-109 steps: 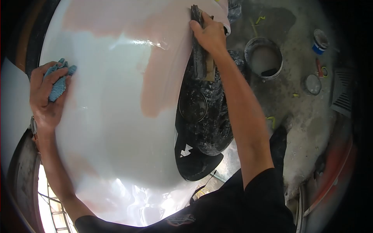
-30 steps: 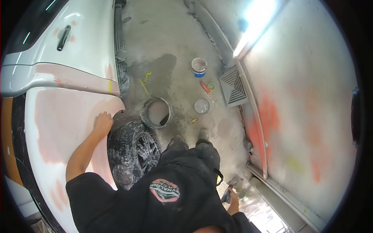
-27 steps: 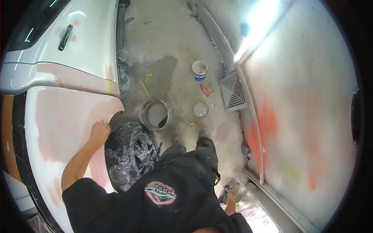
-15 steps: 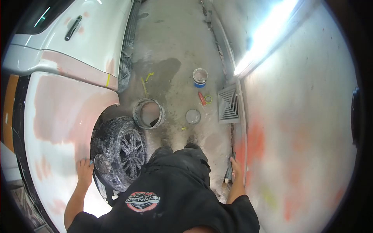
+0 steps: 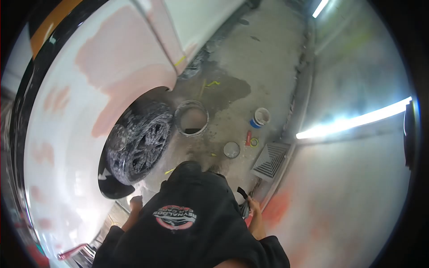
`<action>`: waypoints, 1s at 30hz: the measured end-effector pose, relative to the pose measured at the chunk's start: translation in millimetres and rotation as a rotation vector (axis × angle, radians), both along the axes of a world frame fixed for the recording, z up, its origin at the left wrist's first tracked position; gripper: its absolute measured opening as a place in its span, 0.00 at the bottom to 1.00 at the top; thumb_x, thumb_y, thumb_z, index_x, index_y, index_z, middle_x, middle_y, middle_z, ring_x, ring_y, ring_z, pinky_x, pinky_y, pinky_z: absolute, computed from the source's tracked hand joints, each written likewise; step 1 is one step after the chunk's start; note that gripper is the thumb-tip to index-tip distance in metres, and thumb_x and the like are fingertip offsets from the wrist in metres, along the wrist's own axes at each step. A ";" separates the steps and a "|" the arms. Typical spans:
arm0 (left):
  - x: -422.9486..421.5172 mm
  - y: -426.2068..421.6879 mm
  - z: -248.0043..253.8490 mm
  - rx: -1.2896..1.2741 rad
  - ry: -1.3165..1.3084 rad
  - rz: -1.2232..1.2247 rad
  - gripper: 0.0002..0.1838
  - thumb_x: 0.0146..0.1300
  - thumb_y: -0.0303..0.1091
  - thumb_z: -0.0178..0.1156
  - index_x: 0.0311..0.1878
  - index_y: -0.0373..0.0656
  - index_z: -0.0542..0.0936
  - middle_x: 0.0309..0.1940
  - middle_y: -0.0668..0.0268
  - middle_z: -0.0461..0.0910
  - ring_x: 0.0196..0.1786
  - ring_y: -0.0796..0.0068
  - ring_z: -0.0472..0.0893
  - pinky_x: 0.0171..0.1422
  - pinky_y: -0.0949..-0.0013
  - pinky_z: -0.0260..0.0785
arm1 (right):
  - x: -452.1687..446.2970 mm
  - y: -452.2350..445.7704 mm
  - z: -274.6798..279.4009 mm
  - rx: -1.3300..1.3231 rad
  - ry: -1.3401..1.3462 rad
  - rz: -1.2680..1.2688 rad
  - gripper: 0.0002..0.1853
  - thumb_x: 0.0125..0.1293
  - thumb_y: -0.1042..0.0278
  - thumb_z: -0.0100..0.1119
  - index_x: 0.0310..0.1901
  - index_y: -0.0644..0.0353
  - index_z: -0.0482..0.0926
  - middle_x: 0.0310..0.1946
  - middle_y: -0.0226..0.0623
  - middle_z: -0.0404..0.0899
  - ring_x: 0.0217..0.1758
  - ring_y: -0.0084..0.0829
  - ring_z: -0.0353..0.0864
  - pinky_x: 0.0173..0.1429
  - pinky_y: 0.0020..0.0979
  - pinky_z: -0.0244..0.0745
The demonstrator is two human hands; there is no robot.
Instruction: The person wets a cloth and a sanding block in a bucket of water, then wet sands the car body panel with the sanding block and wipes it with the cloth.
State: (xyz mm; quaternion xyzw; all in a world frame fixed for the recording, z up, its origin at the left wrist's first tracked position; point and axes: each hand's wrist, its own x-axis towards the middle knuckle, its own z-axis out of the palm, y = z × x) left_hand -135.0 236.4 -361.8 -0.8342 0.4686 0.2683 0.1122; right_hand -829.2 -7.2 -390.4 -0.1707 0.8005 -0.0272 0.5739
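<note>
My left hand (image 5: 136,203) is low beside my body, near the lower edge of the white car panel (image 5: 58,134) and apart from it. Its fingers look curled; what they hold, if anything, is hidden. On the other side of my body, my right hand (image 5: 254,209) is closed around a long dark sanding block (image 5: 242,193), whose black end sticks out past the fingers. Pinkish sanded patches (image 5: 114,47) mark the panel. Under its arch sits a dusty wheel (image 5: 145,145).
A bucket (image 5: 207,119) of cloudy water stands by the wheel. Farther right on the floor are a small blue-and-white tub (image 5: 256,123), a round lid (image 5: 231,150), a red tool (image 5: 248,137), a tape roll (image 5: 254,142) and a vent grille (image 5: 271,161) against the stained wall (image 5: 330,196).
The view has turned, so the car appears slanted. My left hand has come away from the panel's edge toward my body. My right hand still holds the block, now closer to my body.
</note>
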 end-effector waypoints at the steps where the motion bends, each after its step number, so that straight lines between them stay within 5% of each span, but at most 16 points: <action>1: -12.9 4.8 -20.6 -0.068 0.006 0.207 0.17 0.74 0.47 0.59 0.49 0.47 0.89 0.48 0.57 0.89 0.54 0.49 0.86 0.59 0.50 0.78 | -1.2 4.4 -6.8 0.109 -0.071 -0.007 0.45 0.66 0.37 0.69 0.78 0.55 0.71 0.66 0.54 0.80 0.57 0.50 0.86 0.39 0.54 0.83; 2: -33.3 10.7 -34.6 -0.132 0.010 0.410 0.17 0.75 0.46 0.57 0.49 0.45 0.88 0.50 0.58 0.89 0.55 0.48 0.86 0.59 0.50 0.78 | -0.2 3.6 -10.5 0.134 -0.100 -0.056 0.44 0.66 0.37 0.69 0.76 0.56 0.72 0.63 0.53 0.82 0.51 0.48 0.86 0.39 0.52 0.82; 3: -42.5 -20.6 11.5 0.021 0.100 0.424 0.18 0.76 0.46 0.55 0.48 0.44 0.88 0.51 0.56 0.89 0.56 0.47 0.85 0.62 0.49 0.77 | -0.6 3.7 -13.5 0.162 -0.125 -0.110 0.43 0.67 0.37 0.69 0.75 0.57 0.74 0.61 0.52 0.83 0.45 0.46 0.87 0.38 0.50 0.81; 4: -33.4 -16.6 -13.0 -0.036 0.078 0.406 0.19 0.77 0.49 0.55 0.48 0.45 0.89 0.50 0.54 0.88 0.57 0.46 0.84 0.64 0.49 0.75 | -6.5 3.0 -23.8 0.186 -0.148 -0.166 0.42 0.67 0.37 0.68 0.74 0.58 0.75 0.59 0.51 0.84 0.38 0.45 0.87 0.38 0.48 0.81; 5: -23.2 -15.8 -37.9 -0.258 0.088 0.357 0.21 0.76 0.51 0.55 0.51 0.45 0.88 0.53 0.51 0.88 0.58 0.45 0.84 0.67 0.49 0.73 | -14.5 -13.9 -35.6 0.048 -0.120 -0.205 0.39 0.67 0.37 0.68 0.71 0.59 0.77 0.54 0.49 0.85 0.35 0.42 0.85 0.38 0.46 0.80; 6: -19.3 -51.3 -18.3 -0.176 0.100 0.343 0.23 0.74 0.53 0.57 0.55 0.45 0.88 0.56 0.49 0.86 0.61 0.44 0.83 0.69 0.50 0.72 | -23.0 -35.4 -52.8 -0.092 -0.097 -0.247 0.37 0.68 0.37 0.68 0.68 0.60 0.79 0.50 0.47 0.86 0.32 0.39 0.84 0.38 0.44 0.80; 7: -19.3 -84.2 -13.2 -0.356 0.297 0.741 0.22 0.72 0.51 0.60 0.57 0.44 0.87 0.59 0.47 0.85 0.63 0.45 0.82 0.71 0.52 0.71 | -32.2 -55.9 -71.2 -0.232 -0.080 -0.280 0.36 0.69 0.37 0.68 0.65 0.61 0.81 0.45 0.45 0.87 0.29 0.37 0.82 0.39 0.42 0.80; 8: -22.0 -125.2 4.3 -0.435 0.322 0.846 0.22 0.71 0.48 0.64 0.59 0.44 0.86 0.59 0.47 0.85 0.66 0.47 0.81 0.72 0.53 0.70 | -17.3 -90.2 -40.9 -0.345 -0.104 -0.220 0.36 0.69 0.38 0.68 0.65 0.62 0.81 0.49 0.44 0.86 0.36 0.36 0.83 0.46 0.40 0.79; 9: -8.8 -150.1 -20.3 -0.601 0.386 0.698 0.24 0.71 0.45 0.66 0.61 0.36 0.84 0.62 0.48 0.85 0.66 0.59 0.82 0.72 0.61 0.70 | 2.0 -131.0 -10.1 -0.449 -0.163 -0.139 0.35 0.70 0.39 0.68 0.66 0.63 0.80 0.53 0.42 0.85 0.44 0.35 0.83 0.52 0.38 0.78; 11: -21.6 -252.4 40.3 -0.628 0.575 0.707 0.22 0.72 0.42 0.66 0.65 0.44 0.83 0.64 0.57 0.84 0.69 0.61 0.80 0.75 0.61 0.68 | 76.1 -203.5 76.1 -0.584 -0.337 -0.016 0.35 0.71 0.41 0.67 0.66 0.65 0.79 0.60 0.40 0.83 0.59 0.34 0.83 0.66 0.35 0.76; 14: -40.4 -383.5 47.0 -0.908 0.830 0.411 0.23 0.74 0.40 0.66 0.68 0.44 0.80 0.64 0.57 0.83 0.67 0.65 0.81 0.74 0.62 0.70 | 217.6 -272.0 180.5 -0.599 -0.516 0.057 0.27 0.78 0.45 0.59 0.64 0.60 0.81 0.55 0.36 0.85 0.54 0.31 0.84 0.60 0.32 0.78; 16: -76.9 -453.6 104.0 -0.922 1.016 0.411 0.23 0.75 0.40 0.65 0.69 0.44 0.78 0.63 0.60 0.82 0.64 0.68 0.82 0.69 0.63 0.74 | 284.8 -293.1 209.3 -0.559 -0.776 0.027 0.25 0.81 0.46 0.54 0.63 0.58 0.82 0.54 0.34 0.85 0.54 0.29 0.84 0.59 0.31 0.78; 18: -105.1 -497.3 172.5 -0.964 1.188 0.333 0.24 0.77 0.43 0.62 0.71 0.44 0.76 0.65 0.56 0.80 0.65 0.62 0.82 0.69 0.60 0.74 | 326.2 -330.5 199.5 -0.542 -0.912 0.033 0.27 0.82 0.44 0.52 0.66 0.58 0.80 0.58 0.35 0.84 0.59 0.31 0.82 0.65 0.33 0.75; 20: -132.3 -531.3 202.0 -1.132 0.975 0.111 0.24 0.79 0.44 0.59 0.72 0.44 0.75 0.66 0.53 0.79 0.70 0.53 0.78 0.75 0.55 0.69 | 343.6 -391.7 140.9 -0.639 -0.966 0.102 0.30 0.82 0.42 0.49 0.69 0.59 0.77 0.61 0.37 0.83 0.64 0.34 0.81 0.71 0.37 0.72; 25: -143.0 -554.3 259.3 -1.074 0.482 -0.017 0.37 0.80 0.48 0.56 0.82 0.35 0.58 0.81 0.47 0.60 0.85 0.47 0.56 0.86 0.51 0.51 | 431.9 -403.3 198.4 -0.665 -1.399 0.015 0.36 0.82 0.40 0.42 0.77 0.62 0.66 0.69 0.41 0.76 0.72 0.42 0.75 0.76 0.46 0.68; 30: -99.1 -559.7 250.7 -1.260 0.762 0.155 0.39 0.83 0.48 0.51 0.84 0.33 0.52 0.84 0.46 0.54 0.86 0.46 0.53 0.87 0.51 0.48 | 460.1 -452.4 193.2 -0.815 -1.038 0.312 0.37 0.82 0.41 0.38 0.77 0.65 0.65 0.71 0.48 0.74 0.72 0.49 0.76 0.78 0.52 0.68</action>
